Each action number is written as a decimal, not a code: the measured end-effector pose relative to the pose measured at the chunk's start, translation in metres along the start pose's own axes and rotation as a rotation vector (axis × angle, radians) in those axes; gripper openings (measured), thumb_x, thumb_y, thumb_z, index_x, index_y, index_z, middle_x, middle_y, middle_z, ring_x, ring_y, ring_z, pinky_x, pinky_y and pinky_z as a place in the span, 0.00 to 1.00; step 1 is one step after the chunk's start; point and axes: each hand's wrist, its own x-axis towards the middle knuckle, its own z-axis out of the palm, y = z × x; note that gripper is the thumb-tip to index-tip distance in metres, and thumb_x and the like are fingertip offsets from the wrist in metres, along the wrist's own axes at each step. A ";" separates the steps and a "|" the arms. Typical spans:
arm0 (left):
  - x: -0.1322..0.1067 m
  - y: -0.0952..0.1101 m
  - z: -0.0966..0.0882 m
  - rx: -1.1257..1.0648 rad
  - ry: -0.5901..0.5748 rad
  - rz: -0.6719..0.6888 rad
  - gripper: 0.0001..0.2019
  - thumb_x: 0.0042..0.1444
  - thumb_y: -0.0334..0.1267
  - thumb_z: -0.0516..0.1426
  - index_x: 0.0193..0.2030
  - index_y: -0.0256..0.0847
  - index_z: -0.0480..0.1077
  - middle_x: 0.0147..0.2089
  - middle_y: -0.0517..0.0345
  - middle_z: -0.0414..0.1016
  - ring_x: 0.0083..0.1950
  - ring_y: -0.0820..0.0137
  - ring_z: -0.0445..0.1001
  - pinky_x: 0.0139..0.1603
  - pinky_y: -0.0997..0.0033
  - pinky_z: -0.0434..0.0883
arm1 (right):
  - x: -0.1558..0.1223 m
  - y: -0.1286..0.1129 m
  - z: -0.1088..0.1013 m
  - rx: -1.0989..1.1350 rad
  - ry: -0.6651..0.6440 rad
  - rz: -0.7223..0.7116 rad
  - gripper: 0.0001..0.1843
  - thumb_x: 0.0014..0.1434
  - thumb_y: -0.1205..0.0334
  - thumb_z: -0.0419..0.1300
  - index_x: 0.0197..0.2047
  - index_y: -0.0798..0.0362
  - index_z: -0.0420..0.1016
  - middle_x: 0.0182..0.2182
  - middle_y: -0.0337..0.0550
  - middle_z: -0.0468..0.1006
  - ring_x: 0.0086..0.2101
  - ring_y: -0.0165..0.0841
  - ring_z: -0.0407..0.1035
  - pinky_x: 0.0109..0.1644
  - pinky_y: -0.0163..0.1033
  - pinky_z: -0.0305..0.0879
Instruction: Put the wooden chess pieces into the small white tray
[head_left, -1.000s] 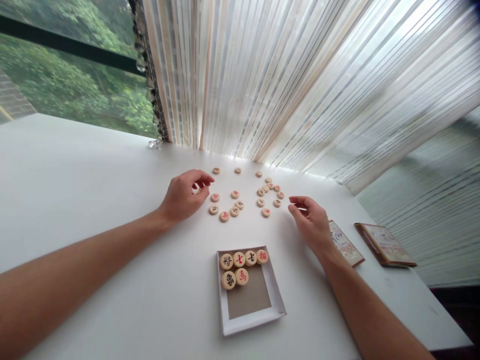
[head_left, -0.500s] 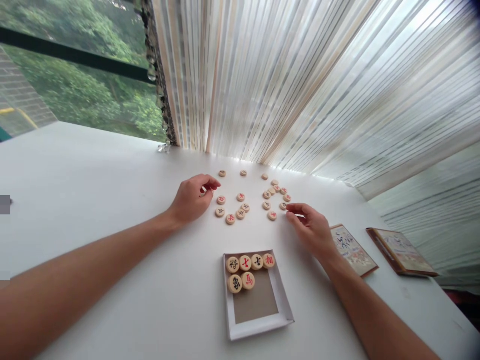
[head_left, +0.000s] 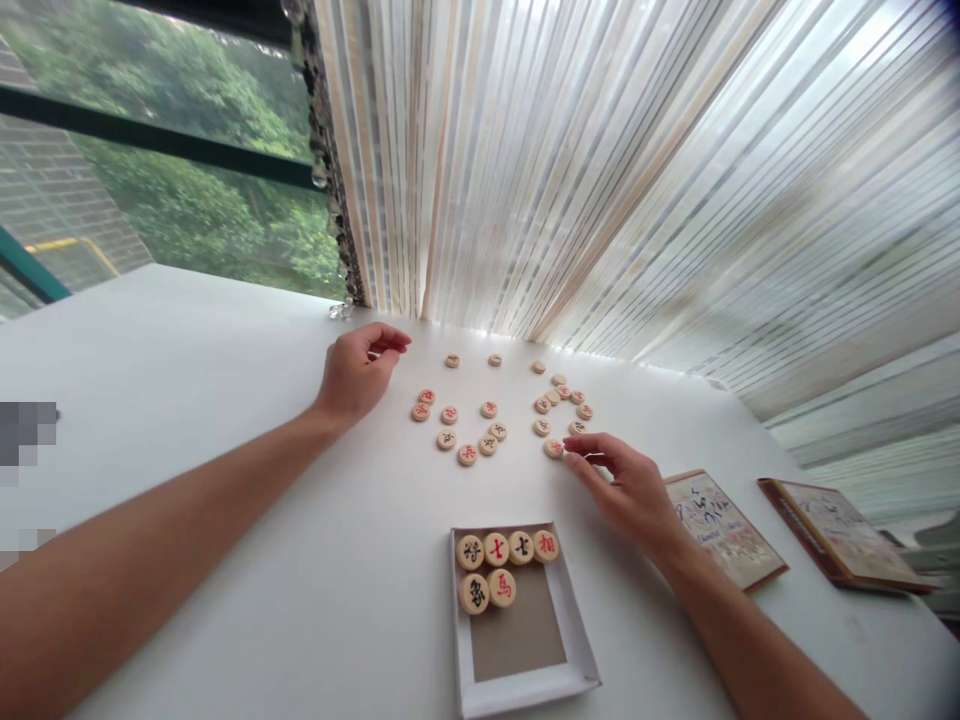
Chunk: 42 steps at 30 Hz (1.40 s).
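Wooden Chinese chess pieces with red or black characters lie scattered on the white table. My left hand [head_left: 358, 368] hovers at their left side, fingers partly curled, thumb a little apart, nothing visible in it. Closest to it are two red-marked pieces [head_left: 427, 397] that touch each other. My right hand [head_left: 622, 490] is at the right-hand group, fingers apart. Its fingertips are at the right edge of a red-marked piece [head_left: 553, 449], seemingly touching it. In front stands a shallow white box [head_left: 529, 690] with several larger-looking pieces, among them a red horse piece [head_left: 502, 588], in two rows.
Two flat, illustrated boxes or books, one [head_left: 731, 530] partly behind my right forearm and another [head_left: 844, 530] farther right, lie on the table [head_left: 300, 600]. A string curtain [head_left: 562, 170] hangs along the back edge. Small clear beads [head_left: 341, 311] rest at its left end.
My left hand has moved left and away, uncovering two red-marked pieces. My right hand has shifted from a black-marked piece to the red-marked one nearer me. The view has tilted slightly.
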 end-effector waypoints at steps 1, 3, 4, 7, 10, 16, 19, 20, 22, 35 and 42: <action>0.001 -0.001 -0.001 0.014 -0.006 0.001 0.12 0.56 0.34 0.57 0.42 0.36 0.82 0.40 0.50 0.86 0.40 0.63 0.83 0.44 0.66 0.77 | 0.000 0.000 0.000 0.002 -0.002 -0.007 0.17 0.68 0.46 0.64 0.47 0.51 0.84 0.45 0.51 0.87 0.45 0.45 0.82 0.49 0.48 0.80; -0.002 -0.002 0.000 0.047 -0.039 0.013 0.12 0.56 0.34 0.57 0.41 0.37 0.82 0.39 0.51 0.86 0.39 0.63 0.83 0.43 0.66 0.76 | 0.000 0.000 0.000 0.000 -0.007 -0.012 0.17 0.68 0.46 0.64 0.47 0.50 0.84 0.45 0.50 0.87 0.43 0.43 0.82 0.47 0.46 0.79; -0.005 -0.001 0.001 0.064 -0.062 0.023 0.11 0.56 0.34 0.57 0.40 0.38 0.82 0.39 0.52 0.86 0.39 0.63 0.82 0.42 0.66 0.76 | 0.000 0.000 0.000 -0.004 -0.012 -0.010 0.17 0.68 0.46 0.64 0.47 0.50 0.84 0.45 0.50 0.87 0.41 0.42 0.82 0.45 0.45 0.79; -0.013 0.001 0.005 0.110 -0.142 0.059 0.11 0.56 0.34 0.58 0.39 0.39 0.82 0.39 0.52 0.86 0.38 0.63 0.82 0.41 0.66 0.76 | -0.001 -0.002 0.001 -0.023 -0.023 -0.006 0.17 0.68 0.46 0.64 0.47 0.50 0.84 0.45 0.49 0.87 0.37 0.39 0.81 0.40 0.42 0.78; -0.017 0.003 0.007 0.148 -0.186 0.086 0.11 0.58 0.35 0.57 0.42 0.38 0.81 0.41 0.51 0.86 0.38 0.63 0.81 0.41 0.65 0.75 | -0.001 -0.006 0.001 -0.036 -0.016 -0.021 0.16 0.68 0.46 0.63 0.46 0.50 0.84 0.43 0.49 0.87 0.36 0.38 0.80 0.38 0.41 0.77; -0.019 0.000 0.009 0.191 -0.257 0.146 0.11 0.60 0.36 0.57 0.43 0.38 0.81 0.43 0.51 0.84 0.39 0.64 0.80 0.42 0.66 0.75 | -0.003 -0.007 0.001 -0.059 -0.012 -0.030 0.17 0.69 0.47 0.62 0.46 0.50 0.84 0.43 0.49 0.87 0.33 0.38 0.79 0.36 0.42 0.76; -0.020 -0.003 0.010 0.202 -0.288 0.184 0.11 0.61 0.37 0.57 0.43 0.39 0.81 0.42 0.51 0.83 0.40 0.64 0.80 0.44 0.65 0.75 | -0.003 -0.007 0.002 -0.090 0.045 -0.045 0.16 0.69 0.48 0.62 0.45 0.50 0.84 0.43 0.50 0.87 0.35 0.40 0.80 0.36 0.43 0.76; -0.020 -0.004 0.011 0.205 -0.297 0.194 0.11 0.61 0.37 0.57 0.43 0.39 0.81 0.42 0.51 0.83 0.40 0.63 0.80 0.44 0.65 0.75 | -0.002 -0.008 0.002 -0.102 0.069 -0.047 0.16 0.69 0.48 0.61 0.45 0.50 0.84 0.43 0.50 0.87 0.36 0.41 0.80 0.36 0.43 0.76; -0.021 -0.006 0.012 0.211 -0.312 0.209 0.11 0.62 0.37 0.57 0.43 0.39 0.80 0.42 0.51 0.83 0.40 0.63 0.80 0.45 0.64 0.75 | 0.004 -0.013 0.002 -0.126 0.097 -0.048 0.15 0.69 0.49 0.61 0.45 0.50 0.84 0.42 0.51 0.87 0.35 0.41 0.79 0.35 0.43 0.76; -0.021 -0.009 0.012 0.220 -0.319 0.218 0.10 0.62 0.33 0.56 0.44 0.38 0.80 0.42 0.50 0.82 0.40 0.62 0.80 0.46 0.62 0.76 | 0.147 -0.065 0.072 -0.365 -0.219 -0.137 0.15 0.72 0.58 0.64 0.58 0.54 0.79 0.51 0.51 0.83 0.48 0.42 0.79 0.56 0.53 0.77; -0.023 -0.007 0.012 0.210 -0.322 0.202 0.11 0.60 0.30 0.57 0.44 0.39 0.80 0.43 0.50 0.82 0.42 0.62 0.81 0.46 0.63 0.76 | 0.180 -0.071 0.113 -0.379 -0.376 -0.181 0.19 0.73 0.55 0.64 0.63 0.52 0.75 0.60 0.51 0.77 0.53 0.43 0.77 0.56 0.54 0.78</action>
